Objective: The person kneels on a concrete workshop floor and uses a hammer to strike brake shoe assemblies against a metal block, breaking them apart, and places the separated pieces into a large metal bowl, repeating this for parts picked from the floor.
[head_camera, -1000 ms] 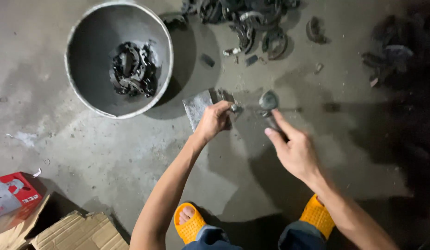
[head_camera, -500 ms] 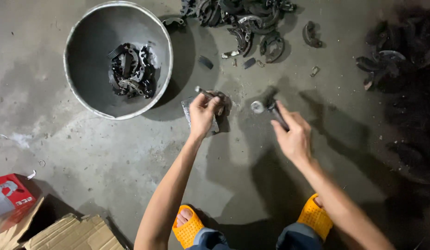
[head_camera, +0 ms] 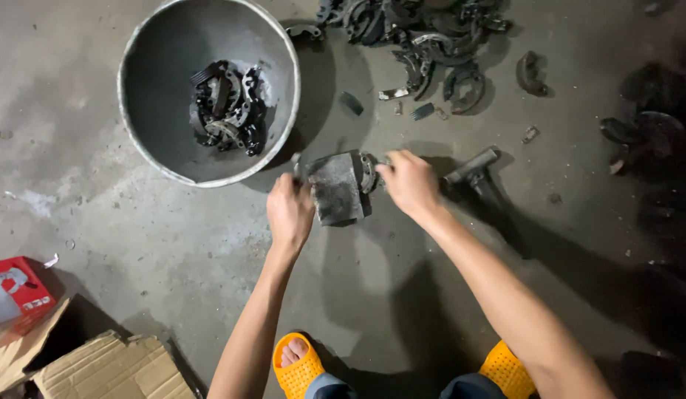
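A metal block (head_camera: 335, 186) is positioned between the left hand (head_camera: 289, 210) and right hand (head_camera: 408, 181), with a basin (head_camera: 147, 140) located far-left, a hammer (head_camera: 472, 166) right, and cardboard (head_camera: 110, 369) near-left.

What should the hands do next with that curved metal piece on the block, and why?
Probably steady it first. The left hand grips the grey block's edge, and the right hand pinches the curved metal piece on top. The hammer lies on the floor beside the right hand, easy to grab afterwards.
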